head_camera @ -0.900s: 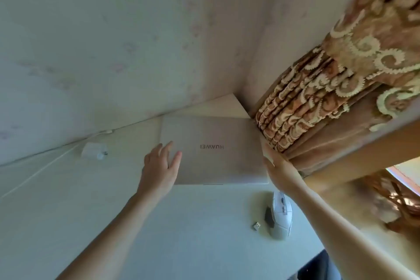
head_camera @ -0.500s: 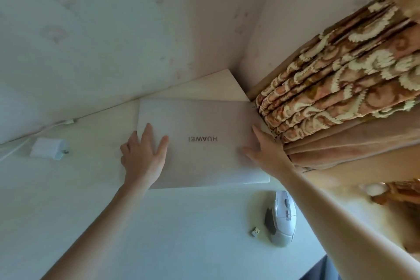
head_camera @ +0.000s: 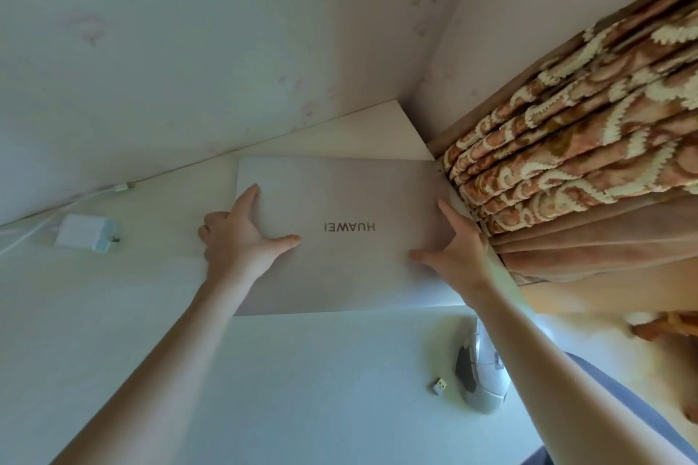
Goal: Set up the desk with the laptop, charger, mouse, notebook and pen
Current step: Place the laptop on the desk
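Observation:
A closed silver laptop [head_camera: 340, 200] lies on the white desk [head_camera: 302, 389], pushed into the far corner by the wall. My left hand [head_camera: 238, 242] holds its left edge, thumb and forefinger on the lid and the other fingers curled over the side. At the right edge my right hand [head_camera: 460, 249] grips the laptop, thumb on the lid and fingers along the side next to the curtain. A white charger [head_camera: 85, 232] with its cable lies to the left. Near the desk's front right lies a white and grey mouse [head_camera: 479, 377], partly behind my right forearm.
A small USB dongle [head_camera: 438, 386] lies just left of the mouse. A patterned brown curtain [head_camera: 566, 155] hangs against the laptop's right side. Walls close the desk at the back and at the right corner. The charger's white cable [head_camera: 56, 211] runs along the back wall.
Both hands went from resting near the laptop's sides to holding its left and right edges, thumbs spread on the lid. The view has moved closer.

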